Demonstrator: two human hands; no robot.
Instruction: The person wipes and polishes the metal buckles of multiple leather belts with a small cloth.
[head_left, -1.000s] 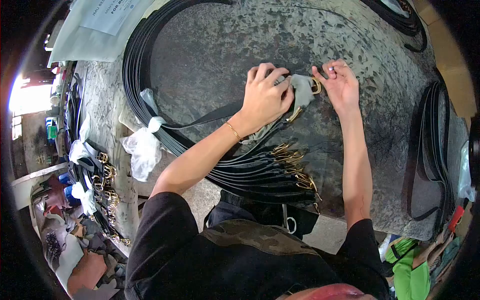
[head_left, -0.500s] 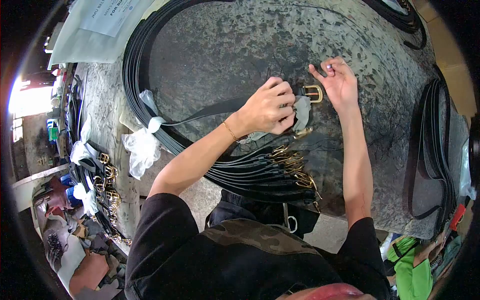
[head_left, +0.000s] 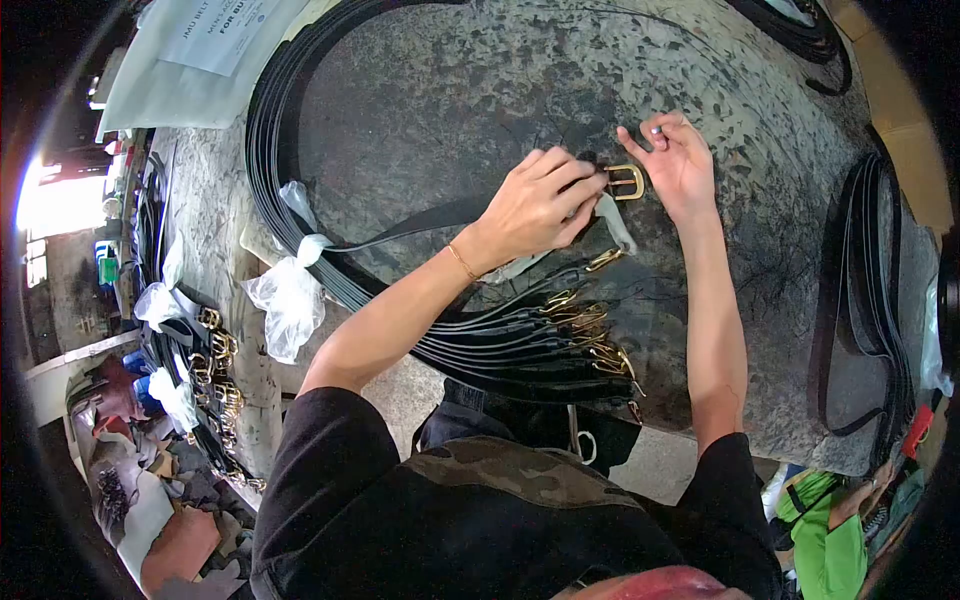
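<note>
My left hand [head_left: 540, 205] is closed around a black belt [head_left: 425, 220] just behind its gold-coloured buckle [head_left: 627, 182]. The strap runs left from the hand over the table. A pale grey cloth [head_left: 615, 222] hangs out below the fingers, partly hidden by them. Just right of the buckle, my right hand [head_left: 682, 165] is raised with the palm showing and most fingers curled in. A tiny pale spot shows at its fingertips, too small to name. Below my left hand lies a fanned bundle of black belts [head_left: 500, 345] with gold buckles [head_left: 590, 330].
A white plastic tie [head_left: 290, 290] wraps the long curved bundle. More black straps [head_left: 860, 310] lie at the right edge of the stained table [head_left: 420, 110]. A labelled plastic packet [head_left: 205, 60] is at top left. Buckled belts [head_left: 215, 375] hang at left, above leather scraps [head_left: 180, 530].
My left hand's fingers have lifted and loosened slightly, showing more of the buckle, which shifted a little. The cloth below now hangs narrower. My right hand has barely moved.
</note>
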